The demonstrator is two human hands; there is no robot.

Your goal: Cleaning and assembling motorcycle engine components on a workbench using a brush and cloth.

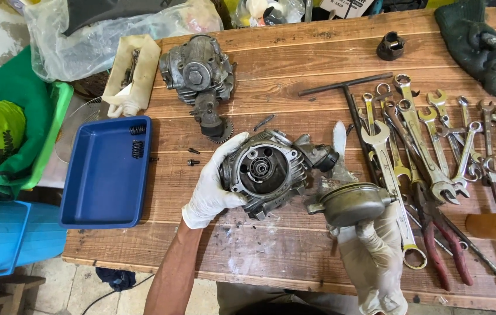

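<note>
I see a repair workshop: wooden bench (pixel 294 245) strewn with spanners (pixel 429 146), pliers (pixel 440 233), greasy engine parts (pixel 198 73), blue parts tray (pixel 105 198).

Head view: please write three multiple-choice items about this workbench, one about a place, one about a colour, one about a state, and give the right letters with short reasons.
1. Where does the tray lie?
A. at the table's left end
B. among the wrenches
C. on the floor

2. What colour are the pliers' handles?
A. blue
B. red
C. green

3. What is the left hand doing?
A. resting flat on the wood
B. gripping the engine part
C. holding a wrench

Answers: 1 A, the tray sits on the wooden table far left; 2 B, both handles look red; 3 B, its gloved fingers wrap the part's left side, while the right hand holds a round metal cover.
</note>
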